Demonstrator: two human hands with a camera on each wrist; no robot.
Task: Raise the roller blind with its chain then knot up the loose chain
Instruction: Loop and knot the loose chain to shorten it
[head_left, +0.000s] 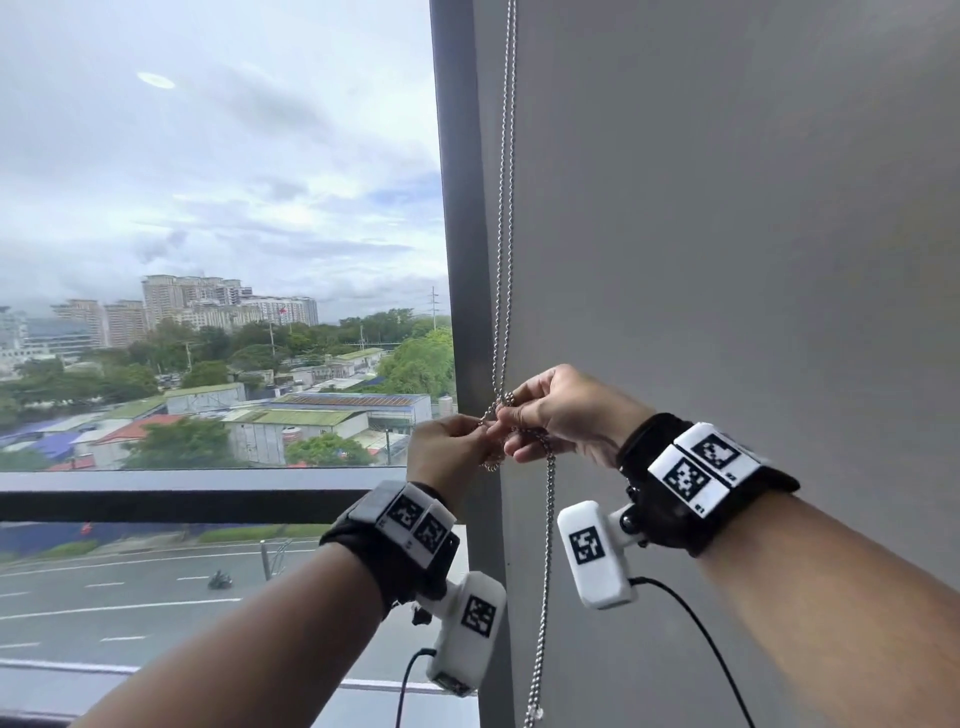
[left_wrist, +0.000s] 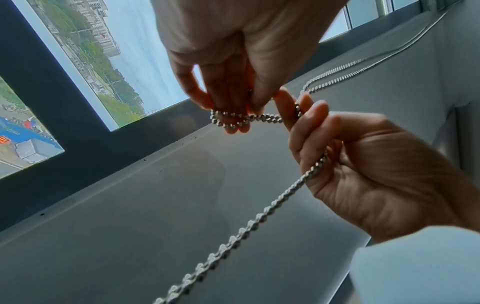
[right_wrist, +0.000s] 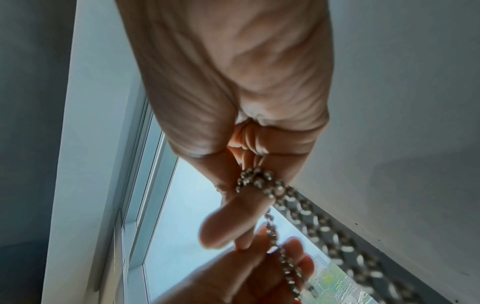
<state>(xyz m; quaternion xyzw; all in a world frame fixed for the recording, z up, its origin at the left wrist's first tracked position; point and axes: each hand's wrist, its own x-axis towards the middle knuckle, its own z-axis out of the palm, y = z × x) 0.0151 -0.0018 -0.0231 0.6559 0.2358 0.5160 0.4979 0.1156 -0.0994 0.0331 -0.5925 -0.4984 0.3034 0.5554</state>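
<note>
A silver bead chain (head_left: 505, 260) hangs in two strands down the window frame's right edge. Both hands meet on it at chest height. My left hand (head_left: 485, 431) pinches a small loop of chain (left_wrist: 233, 120) between thumb and fingertips. My right hand (head_left: 506, 415) grips the chain too, with a turn of chain (right_wrist: 255, 180) wound round one finger. From the right fist the loose chain (head_left: 545, 571) drops as a doubled length to its end (head_left: 535, 712). The roller blind itself is not in view; the window glass (head_left: 218, 208) is uncovered.
A dark grey window post (head_left: 460, 208) stands just left of the chain, and a plain grey wall (head_left: 727, 234) fills the right side. A dark horizontal frame bar (head_left: 182, 499) crosses below the hands. Cables (head_left: 701, 634) trail from the wrist cameras.
</note>
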